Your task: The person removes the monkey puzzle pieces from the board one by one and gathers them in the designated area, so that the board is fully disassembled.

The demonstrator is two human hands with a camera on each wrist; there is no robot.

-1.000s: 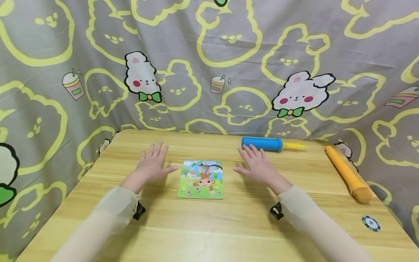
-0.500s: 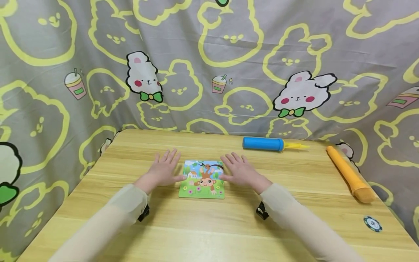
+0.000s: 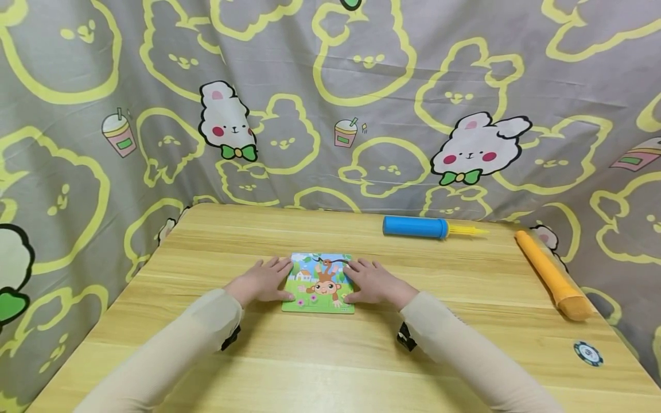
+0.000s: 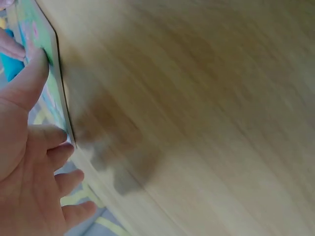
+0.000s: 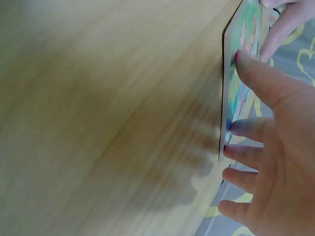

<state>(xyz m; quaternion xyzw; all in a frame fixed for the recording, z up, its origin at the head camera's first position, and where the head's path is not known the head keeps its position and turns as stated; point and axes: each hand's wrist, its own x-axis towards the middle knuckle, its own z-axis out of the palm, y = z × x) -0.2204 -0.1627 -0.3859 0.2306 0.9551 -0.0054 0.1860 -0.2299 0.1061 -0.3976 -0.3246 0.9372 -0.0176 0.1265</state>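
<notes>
A square jigsaw puzzle (image 3: 321, 275) with a monkey hanging over a green meadow lies flat on the wooden table. My left hand (image 3: 262, 280) touches its left side and my right hand (image 3: 376, 281) its right side. In the left wrist view, the left thumb (image 4: 32, 81) lies over the face of the puzzle (image 4: 53, 91), its index finger is at the edge and the other fingers are spread. The right wrist view has the right thumb (image 5: 261, 78) on the face of the puzzle (image 5: 231, 73), with fingertips along the edge. Fingers look relaxed on both hands.
A blue hand pump (image 3: 415, 226) with a yellow nozzle lies near the table's back edge. To the right are a rolled orange tube-like thing (image 3: 552, 275) and a poker chip (image 3: 588, 353). A patterned curtain (image 3: 320, 115) hangs behind the table (image 3: 330, 373).
Both hands have moved inward from either side and come down to the puzzle's left and right edges. The puzzle has stayed in its place on the table.
</notes>
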